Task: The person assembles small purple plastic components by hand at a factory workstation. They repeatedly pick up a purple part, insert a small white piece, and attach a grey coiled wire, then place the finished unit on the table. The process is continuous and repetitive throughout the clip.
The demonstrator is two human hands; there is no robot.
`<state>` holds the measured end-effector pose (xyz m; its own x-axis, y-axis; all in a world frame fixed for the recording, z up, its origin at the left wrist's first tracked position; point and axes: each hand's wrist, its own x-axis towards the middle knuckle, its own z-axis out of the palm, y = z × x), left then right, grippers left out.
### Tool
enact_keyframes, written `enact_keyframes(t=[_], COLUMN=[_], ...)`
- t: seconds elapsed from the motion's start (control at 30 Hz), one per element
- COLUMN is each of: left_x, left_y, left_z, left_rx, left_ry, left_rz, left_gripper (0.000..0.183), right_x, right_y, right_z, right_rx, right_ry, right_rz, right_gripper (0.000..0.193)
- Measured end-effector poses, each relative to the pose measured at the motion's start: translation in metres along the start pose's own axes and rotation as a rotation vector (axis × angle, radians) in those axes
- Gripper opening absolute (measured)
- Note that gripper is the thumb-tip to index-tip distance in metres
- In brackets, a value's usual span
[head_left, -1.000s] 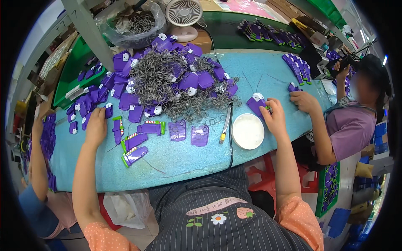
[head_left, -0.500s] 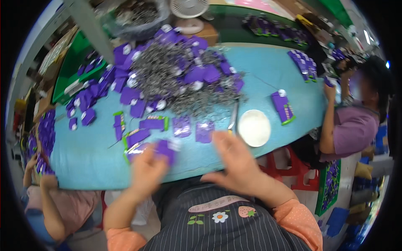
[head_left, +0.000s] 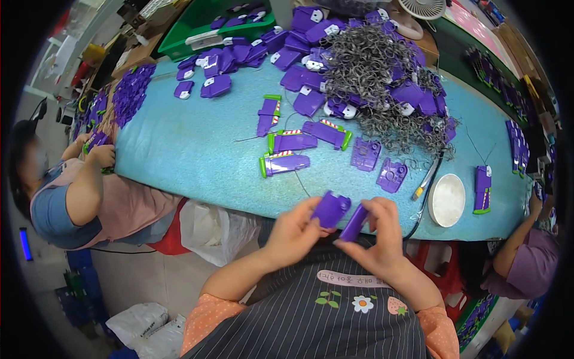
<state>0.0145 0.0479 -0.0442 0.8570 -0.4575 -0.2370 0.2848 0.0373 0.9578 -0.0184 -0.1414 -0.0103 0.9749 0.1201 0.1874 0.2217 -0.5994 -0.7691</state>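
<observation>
The person's left hand (head_left: 297, 230) is closed on a purple plate (head_left: 330, 209), pinching its lower edge, while the right hand (head_left: 382, 236) grips a narrow-looking purple piece (head_left: 354, 225), turned edge-on. The hands are near each other but apart, with both parts just beside one another in front of the near edge of the blue table (head_left: 203, 143).

Writing shows in two places: a pink patch (head_left: 347, 278) on the striped apron (head_left: 299, 323) bears one line of dark lettering, set above a daisy and a strawberry, and a white bag (head_left: 140, 323) on the floor carries small dark print, too small to tell. Beyond the hands lie two more purple plates (head_left: 392, 175), a yellow-marked cutter (head_left: 417, 192) and a white bowl (head_left: 447, 200). Farther back, grey metal rings (head_left: 371, 66) are heaped over purple parts.
</observation>
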Motion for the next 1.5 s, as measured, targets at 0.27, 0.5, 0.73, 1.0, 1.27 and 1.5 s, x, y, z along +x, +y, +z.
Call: enact_keyframes(t=[0.27,0.5,0.73,1.0,1.27,1.5], left_x=[0.005,0.015,0.009,-0.013,-0.032,-0.018], left_y=[0.057,0.054,0.052,0.015,0.014,0.013], left_z=[-0.064,-0.076,-0.019,0.026,0.028,0.017], left_rx=[-0.175,0.013,0.517,-0.291,-0.339,-0.328], left_ry=[0.294,0.290,-0.247,-0.107,-0.337,-0.265], left_rz=[0.193,0.301,0.280,-0.134,-0.233,-0.223], left_gripper=[0.027,0.031,0.053,0.029,0.027,0.033], right_x=[0.084,0.106,0.052,-0.020,-0.002,0.032], right_y=[0.003,0.012,-0.022,0.011,0.016,-0.001], right_z=[0.030,0.057,0.007,0.000,-0.002,-0.025], right_rx=[-0.409,-0.727,-0.489,-0.053,1.271,0.946], right_ry=[-0.043,-0.251,-0.052,0.215,-0.008,0.013], right_rz=[-0.394,-0.623,-0.628,-0.137,0.867,0.666], right_gripper=[0.037,0.012,0.021,0.017,0.029,0.019])
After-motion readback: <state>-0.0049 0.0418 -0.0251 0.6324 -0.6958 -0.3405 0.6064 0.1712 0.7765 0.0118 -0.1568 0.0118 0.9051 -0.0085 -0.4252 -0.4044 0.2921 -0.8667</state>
